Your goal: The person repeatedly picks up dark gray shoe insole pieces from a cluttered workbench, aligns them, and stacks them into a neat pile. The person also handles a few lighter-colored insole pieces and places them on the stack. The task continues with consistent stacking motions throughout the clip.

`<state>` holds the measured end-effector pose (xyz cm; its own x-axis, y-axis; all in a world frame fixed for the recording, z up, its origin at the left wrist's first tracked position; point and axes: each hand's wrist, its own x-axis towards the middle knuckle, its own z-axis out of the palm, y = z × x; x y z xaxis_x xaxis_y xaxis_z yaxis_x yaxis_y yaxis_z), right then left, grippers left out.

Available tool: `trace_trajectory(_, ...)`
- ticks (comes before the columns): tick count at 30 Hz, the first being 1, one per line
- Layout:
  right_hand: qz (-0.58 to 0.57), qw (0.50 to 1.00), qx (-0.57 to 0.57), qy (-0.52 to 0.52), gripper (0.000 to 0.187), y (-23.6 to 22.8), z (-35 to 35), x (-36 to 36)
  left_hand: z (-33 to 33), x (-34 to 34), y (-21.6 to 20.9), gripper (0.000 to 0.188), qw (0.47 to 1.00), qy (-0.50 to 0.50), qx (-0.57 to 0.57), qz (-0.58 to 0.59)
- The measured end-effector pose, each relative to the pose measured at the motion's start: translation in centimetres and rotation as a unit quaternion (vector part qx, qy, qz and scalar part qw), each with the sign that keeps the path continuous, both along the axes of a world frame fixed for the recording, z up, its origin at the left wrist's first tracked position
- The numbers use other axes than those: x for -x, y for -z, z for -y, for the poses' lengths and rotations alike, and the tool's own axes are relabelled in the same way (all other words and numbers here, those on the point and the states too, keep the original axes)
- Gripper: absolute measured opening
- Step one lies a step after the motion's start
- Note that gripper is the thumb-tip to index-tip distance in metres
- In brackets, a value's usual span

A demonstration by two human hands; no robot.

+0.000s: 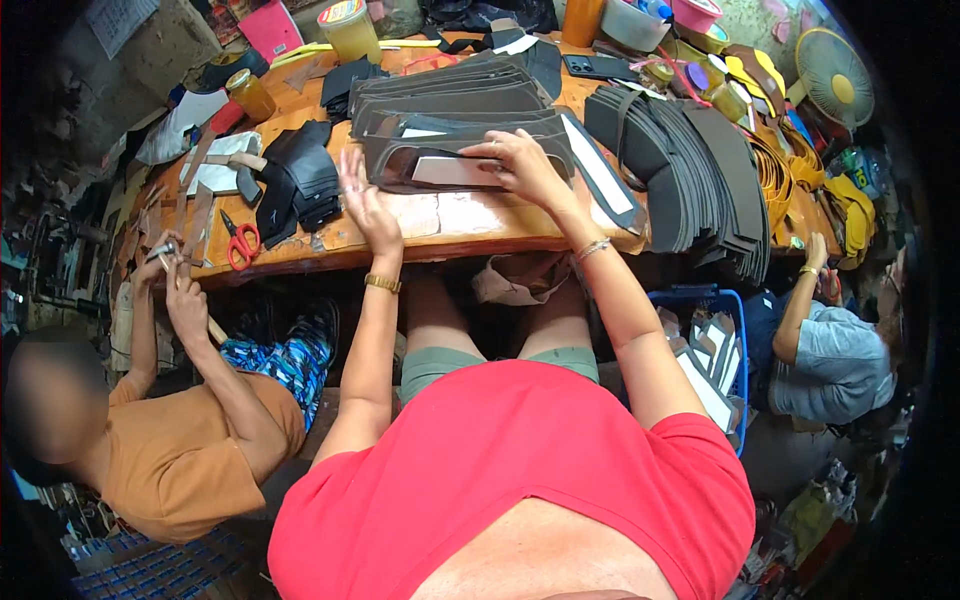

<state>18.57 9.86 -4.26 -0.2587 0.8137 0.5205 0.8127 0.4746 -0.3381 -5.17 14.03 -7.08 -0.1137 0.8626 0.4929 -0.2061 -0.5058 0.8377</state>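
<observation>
A dark, flat cut piece (400,172) with a pale panel (450,171) on it lies at the near edge of the stacked pieces in front of me. My right hand (522,168) is over its right end, fingers bent and seeming to pinch its far edge; the fingertips partly hide the contact. My left hand (368,205) is raised just off the piece's left end, palm turned inward, fingers stretched out and holding nothing. Behind both hands, rows of dark flat pieces (450,88) overlap on the wooden table (500,243). A long dark piece with a white strip (597,175) lies right of my right hand.
Black pieces (300,175) and red-handled scissors (242,245) lie left; a large dark stack (680,175) stands right. Jars, tubs, a phone (600,67) and a fan (835,78) line the back. A blue basket (742,370) holds offcuts. Co-workers (190,440) (835,360) sit either side.
</observation>
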Motion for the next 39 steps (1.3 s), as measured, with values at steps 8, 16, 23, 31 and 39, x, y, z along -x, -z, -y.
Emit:
trace_trajectory(8, 0.017, 0.991, -0.128, 0.045, 0.028, -0.2, 0.8, 1.1, -0.1, -0.6, 0.9, 0.072, 0.793, -0.049, -0.147, -0.590)
trace_trajectory(16, -0.122, 0.922, -0.197, 0.309, 0.023, 1.5, 8.2, -8.9, 0.1, -2.6, -0.6, 0.087, 0.805, 0.003, -0.144, -0.575)
trace_trajectory(23, -0.080, 0.932, -0.103, 0.339, 0.029, 3.0, 13.6, -8.6, 1.3, -8.5, -5.5, 0.079, 0.797, 0.106, -0.207, -0.558)
trace_trajectory(31, -0.021, 0.920, -0.015, 0.392, 0.059, 3.5, 10.9, -8.9, 1.9, -14.1, -0.8, 0.082, 0.748, 0.067, -0.248, -0.612)
trace_trajectory(39, -0.063, 0.924, -0.007, 0.376, 0.046, 0.9, 9.0, -9.1, 1.3, -12.9, -3.6, 0.081, 0.764, 0.036, -0.255, -0.591)
